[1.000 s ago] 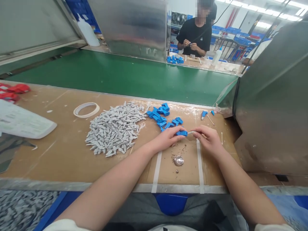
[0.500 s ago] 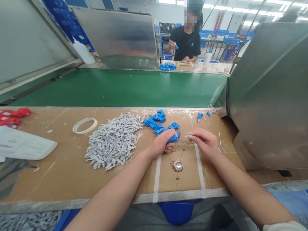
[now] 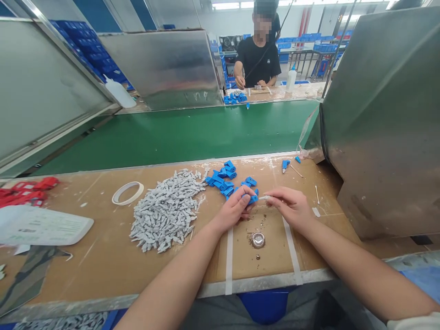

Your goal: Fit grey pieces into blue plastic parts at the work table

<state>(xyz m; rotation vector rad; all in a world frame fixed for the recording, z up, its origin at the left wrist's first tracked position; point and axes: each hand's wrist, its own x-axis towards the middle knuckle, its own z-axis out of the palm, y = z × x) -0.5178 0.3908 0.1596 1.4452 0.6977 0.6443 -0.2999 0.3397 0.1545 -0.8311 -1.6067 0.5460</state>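
Observation:
My left hand [image 3: 237, 207] is closed around a blue plastic part [image 3: 253, 199]. Between the thumb and fingers of my right hand [image 3: 291, 206] is a small grey plastic piece [image 3: 264, 197], its tip pointing left at the blue part, touching it or very close. Just beyond my left hand lies a loose group of blue parts [image 3: 220, 179]. To the left spreads a large heap of grey pieces [image 3: 168, 208]. Below the hands, a small round metal dish [image 3: 258, 239] sits between two strips of white tape.
A green conveyor belt [image 3: 206, 133] runs behind the cardboard-covered bench. At left are a tape roll [image 3: 128, 193], a plastic bag [image 3: 44, 224] and red parts [image 3: 30, 192]. Cotton swabs [image 3: 316, 195] lie right, beside a metal panel [image 3: 381, 133]. A co-worker [image 3: 257, 59] sits opposite.
My right hand has brought the grey piece left to the blue part in my left hand. Across the belt, the co-worker's hand has lowered, and a blue part now lies on the belt's far edge.

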